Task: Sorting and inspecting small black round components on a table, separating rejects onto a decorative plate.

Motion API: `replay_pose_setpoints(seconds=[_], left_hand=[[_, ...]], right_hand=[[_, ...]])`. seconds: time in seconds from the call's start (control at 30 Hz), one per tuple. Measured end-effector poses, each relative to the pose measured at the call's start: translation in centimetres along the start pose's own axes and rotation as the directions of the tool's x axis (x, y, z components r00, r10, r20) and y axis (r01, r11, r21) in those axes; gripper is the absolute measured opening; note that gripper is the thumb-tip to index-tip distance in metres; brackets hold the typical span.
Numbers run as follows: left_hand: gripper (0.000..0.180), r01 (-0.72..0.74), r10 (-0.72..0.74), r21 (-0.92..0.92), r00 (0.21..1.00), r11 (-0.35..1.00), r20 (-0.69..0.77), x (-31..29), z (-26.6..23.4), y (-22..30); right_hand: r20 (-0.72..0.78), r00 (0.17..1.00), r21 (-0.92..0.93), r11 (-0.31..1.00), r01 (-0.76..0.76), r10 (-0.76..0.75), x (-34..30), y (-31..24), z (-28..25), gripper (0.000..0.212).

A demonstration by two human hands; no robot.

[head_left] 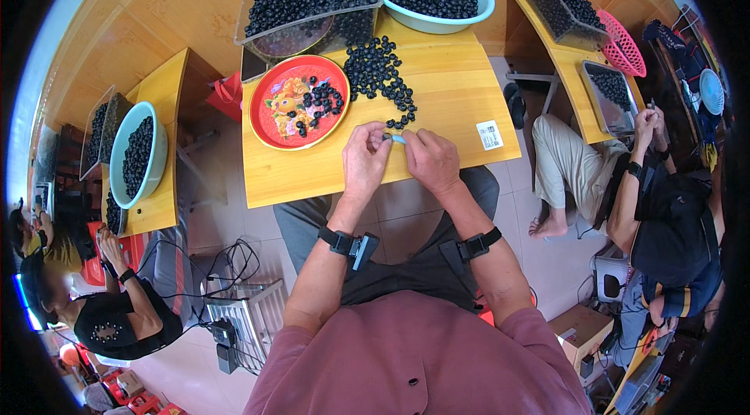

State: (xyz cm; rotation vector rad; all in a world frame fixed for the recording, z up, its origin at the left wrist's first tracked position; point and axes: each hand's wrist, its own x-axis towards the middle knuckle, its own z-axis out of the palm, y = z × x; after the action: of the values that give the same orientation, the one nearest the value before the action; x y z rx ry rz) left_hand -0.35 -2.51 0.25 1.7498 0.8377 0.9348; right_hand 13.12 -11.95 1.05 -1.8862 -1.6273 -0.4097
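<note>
Above the near edge of the wooden table point(457, 83), my two hands almost meet. My left hand point(366, 161) pinches a small round black piece point(387, 136), like a bead or berry, between thumb and fingertips. Closed around a short light-blue tool point(399, 139), my right hand point(432, 161) holds its end against or close beside that piece; the tool's tip is too small to make out. Just beyond my fingers lies a loose spread of black pieces point(373, 71). To their left, a red patterned tray point(269, 132) carries several more, some showing reddish-brown spots.
A clear bin point(312, 28) and a light-blue basin point(437, 24), both full of black pieces, stand at the table's back. A white label point(490, 135) is stuck at the right. People work at side tables left and right. Cables point(234, 263) hang over a metal stool point(248, 313).
</note>
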Motion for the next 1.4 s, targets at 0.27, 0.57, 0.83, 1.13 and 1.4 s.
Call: replay_pose_setpoints(seconds=[0.27, 0.57, 0.83, 1.13, 1.4], left_hand=[[0.031, 0.02, -0.02, 0.012, 1.0, 1.0, 0.002, -0.1, 0.1, 0.0], [0.037, 0.092, -0.089, -0.228, 0.996, 0.969, 0.025, 0.0, -0.1, -1.1], [0.018, -0.096, 0.096, 0.026, 0.995, 0.995, -0.028, -0.1, -0.4, -0.3], [0.015, -0.079, 0.068, -0.094, 0.991, 0.992, -0.115, -0.4, -0.6, -0.4], [0.016, -0.085, 0.086, 0.015, 0.951, 0.996, -0.297, 3.6, -7.4, -0.3]], right_hand=[[0.022, 1.0, -0.026, 1.0, 0.0, 0.001, -0.2, 0.2, 0.1, 0.012], [-0.003, 0.999, -0.018, 0.999, -0.047, 0.047, 0.0, 0.2, 0.3, 0.011], [-0.052, 0.995, -0.043, 0.996, -0.084, 0.081, -0.2, 0.0, 0.2, 0.008], [-0.028, 0.993, -0.037, 0.992, -0.119, 0.118, -0.5, 0.1, 0.3, 0.009], [-0.076, 0.99, -0.008, 0.993, -0.118, 0.117, 0.0, -0.3, -0.1, 0.007]])
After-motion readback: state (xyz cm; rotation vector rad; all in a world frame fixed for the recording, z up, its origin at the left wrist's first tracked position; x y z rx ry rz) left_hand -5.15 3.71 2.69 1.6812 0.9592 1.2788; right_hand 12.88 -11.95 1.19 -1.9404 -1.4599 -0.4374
